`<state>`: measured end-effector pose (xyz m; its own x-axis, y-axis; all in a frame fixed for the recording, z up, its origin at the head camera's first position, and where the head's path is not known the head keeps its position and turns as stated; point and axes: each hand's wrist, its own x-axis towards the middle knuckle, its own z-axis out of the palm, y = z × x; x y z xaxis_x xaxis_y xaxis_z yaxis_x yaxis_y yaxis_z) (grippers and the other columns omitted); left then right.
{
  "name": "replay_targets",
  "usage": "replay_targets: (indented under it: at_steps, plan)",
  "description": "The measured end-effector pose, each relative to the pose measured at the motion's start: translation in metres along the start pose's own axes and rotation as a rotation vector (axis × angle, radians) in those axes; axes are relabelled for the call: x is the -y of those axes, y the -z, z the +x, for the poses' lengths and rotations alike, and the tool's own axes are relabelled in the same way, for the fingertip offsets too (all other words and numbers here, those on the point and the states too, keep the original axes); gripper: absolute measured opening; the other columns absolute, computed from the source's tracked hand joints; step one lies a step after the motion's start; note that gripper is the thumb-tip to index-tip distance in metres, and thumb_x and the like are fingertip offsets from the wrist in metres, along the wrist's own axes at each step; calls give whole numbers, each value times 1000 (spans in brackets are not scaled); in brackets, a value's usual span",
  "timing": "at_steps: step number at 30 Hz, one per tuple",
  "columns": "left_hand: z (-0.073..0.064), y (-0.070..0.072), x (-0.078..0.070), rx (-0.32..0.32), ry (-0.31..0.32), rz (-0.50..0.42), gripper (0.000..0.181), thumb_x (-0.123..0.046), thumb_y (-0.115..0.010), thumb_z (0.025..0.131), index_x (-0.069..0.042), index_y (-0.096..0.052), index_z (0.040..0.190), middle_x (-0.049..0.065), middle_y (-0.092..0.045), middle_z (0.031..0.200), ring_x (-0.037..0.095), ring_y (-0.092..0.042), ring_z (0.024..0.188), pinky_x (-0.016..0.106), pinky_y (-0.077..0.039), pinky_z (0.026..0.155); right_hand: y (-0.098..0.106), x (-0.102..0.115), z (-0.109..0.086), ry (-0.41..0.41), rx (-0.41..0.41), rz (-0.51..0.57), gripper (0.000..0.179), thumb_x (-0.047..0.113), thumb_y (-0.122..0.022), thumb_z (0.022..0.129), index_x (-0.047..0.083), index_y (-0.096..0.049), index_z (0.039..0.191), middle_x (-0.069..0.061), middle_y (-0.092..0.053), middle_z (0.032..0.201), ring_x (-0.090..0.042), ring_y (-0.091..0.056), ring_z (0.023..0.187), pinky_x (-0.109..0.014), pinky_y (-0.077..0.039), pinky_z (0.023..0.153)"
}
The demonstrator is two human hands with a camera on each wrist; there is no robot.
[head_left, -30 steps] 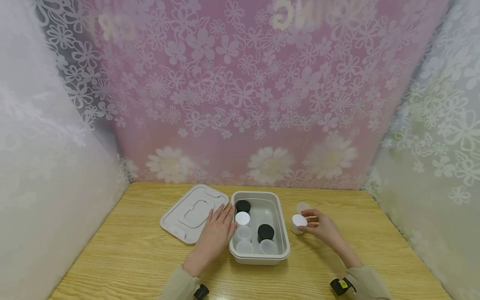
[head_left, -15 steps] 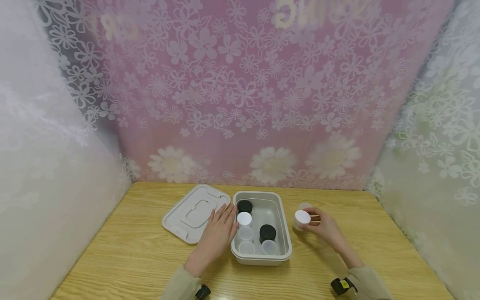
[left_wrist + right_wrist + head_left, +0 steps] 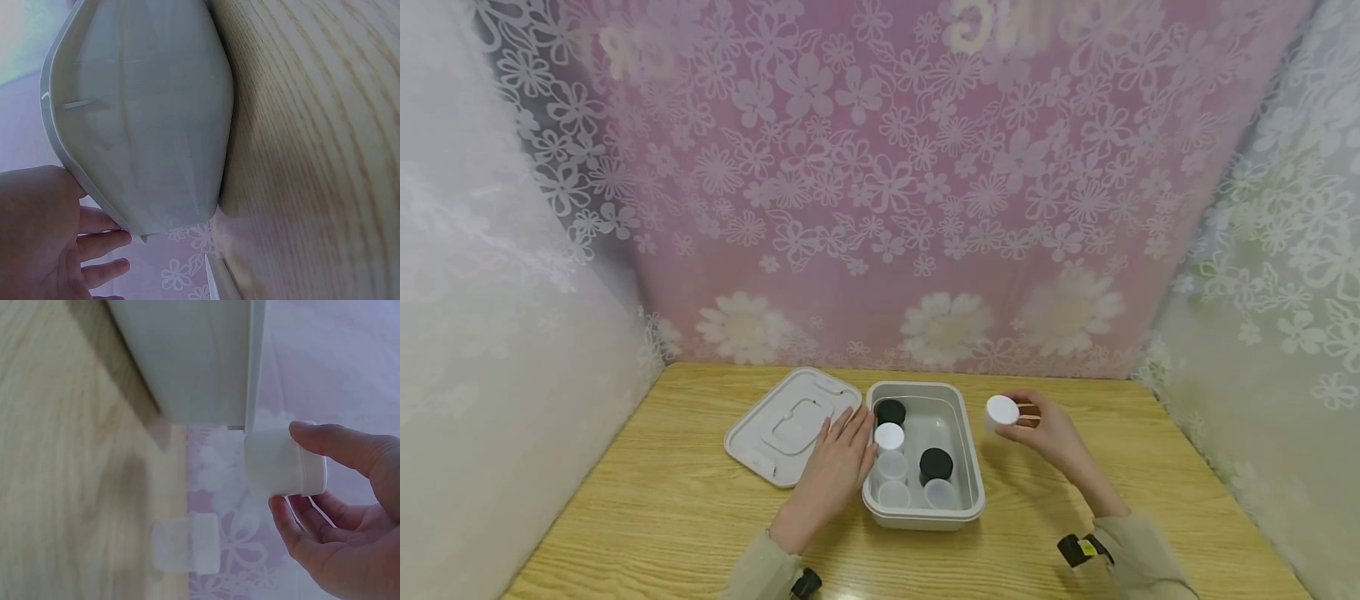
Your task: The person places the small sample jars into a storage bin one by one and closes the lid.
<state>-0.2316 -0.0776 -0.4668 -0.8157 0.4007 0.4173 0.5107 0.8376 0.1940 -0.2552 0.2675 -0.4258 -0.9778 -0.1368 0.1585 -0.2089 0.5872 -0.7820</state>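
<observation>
My right hand pinches a small white-lidded jar between thumb and fingers, raised off the table to the right of an open plastic box. In the right wrist view the jar hangs near the box's rim. My left hand lies with extended fingers against the box's left rim; in the left wrist view its fingers touch that rim. Inside the box, a black-lidded jar, a white-lidded jar and clear-lidded ones line the left side. Another black-lidded jar and a clear-lidded one sit front right.
The box's pale lid lies flat on the wooden table, left of the box and partly behind my left hand. A translucent jar stands on the table beyond the box's right side, hidden in the head view. A floral curtain hangs behind.
My right hand has lifted the white-lidded jar off the table and moved it up and away from me. My left hand stays at the box's rim.
</observation>
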Motion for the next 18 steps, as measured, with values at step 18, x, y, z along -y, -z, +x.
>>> replay_targets:
  at_steps: [18]
  plan:
    - [0,1,0,7,-3,11,50,-28,-52,107,-1,-50,149,15,-48,154,34,-40,145,59,-33,116,-12,26,35,153,104,41,63,14,-82,87,-5,-52,139,-24,-57,132,-40,-63,113,-45,-56,94]
